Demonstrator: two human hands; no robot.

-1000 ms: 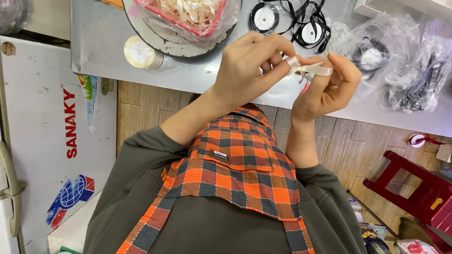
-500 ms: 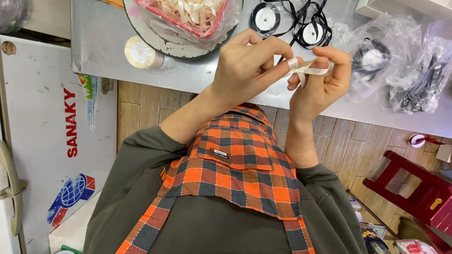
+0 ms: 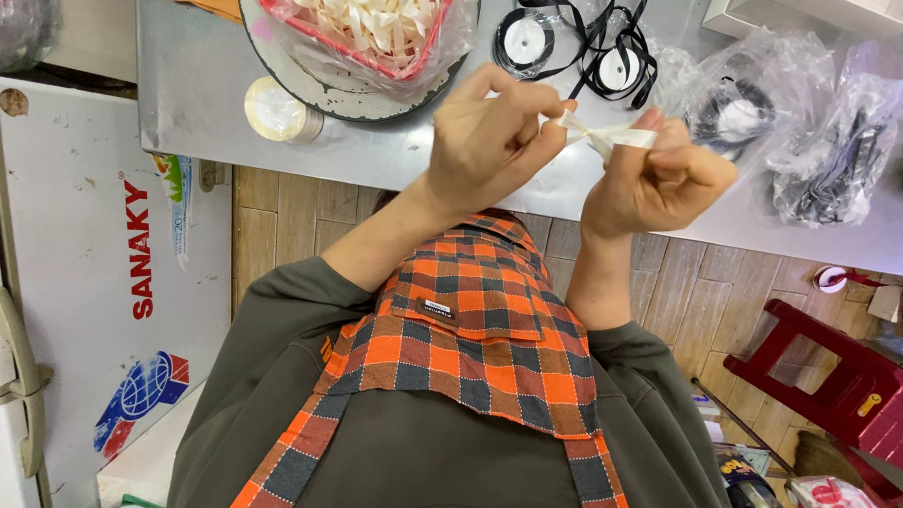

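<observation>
Both my hands are raised over the edge of a grey metal table (image 3: 207,95). My left hand (image 3: 486,135) pinches one end of a short cream ribbon piece (image 3: 604,137) between thumb and fingers. My right hand (image 3: 664,176) holds the other end, with the ribbon looped over its fingertips. The ribbon is pinched narrow in the middle, between the two hands. My checked orange and grey apron and olive sleeves fill the lower part of the view.
On the table stand a round tray with a red basket of cream ribbon bows in plastic (image 3: 370,21), a cream ribbon roll (image 3: 276,110), two black ribbon spools (image 3: 574,53) and clear bags (image 3: 806,126). A white chest freezer (image 3: 60,300) is on the left, a red stool (image 3: 847,383) on the right.
My hands have pulled slightly apart and the ribbon between them has been folded and drawn tighter into a narrow pinch. My right hand has closed more around its end.
</observation>
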